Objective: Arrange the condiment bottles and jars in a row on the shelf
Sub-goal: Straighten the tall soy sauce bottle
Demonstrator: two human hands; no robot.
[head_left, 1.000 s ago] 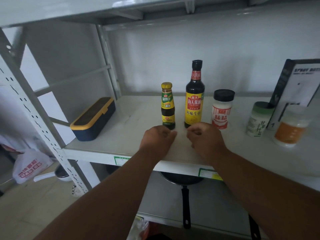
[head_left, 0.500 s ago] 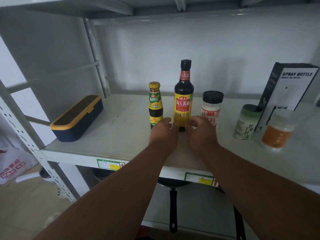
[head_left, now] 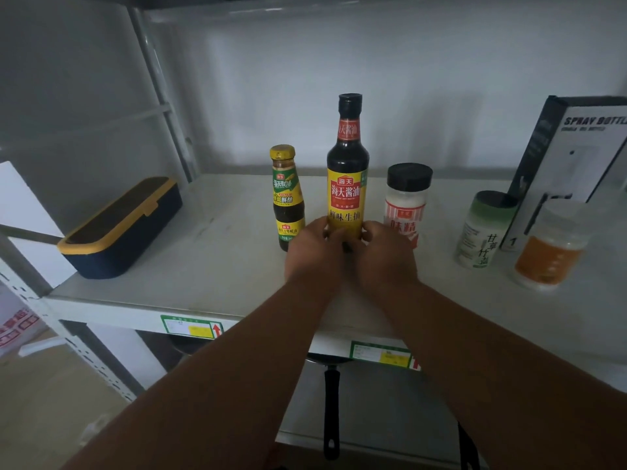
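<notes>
Your left hand [head_left: 314, 247] and right hand [head_left: 383, 252] pinch the soy sauce bottle [head_left: 346, 171] at its base; it stands upright at twelve o'clock on the shelf [head_left: 220, 266], equally near both.

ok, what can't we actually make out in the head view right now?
- Base of the tall soy sauce bottle: covered by the left hand and right hand.
- Lower edge of the black-capped jar: behind the right hand.
- Spray bottle box: cut off by the right edge.
- Orange-labelled jar: too blurred to read.
- Frying pan below: the shelf hides most of it.
</notes>
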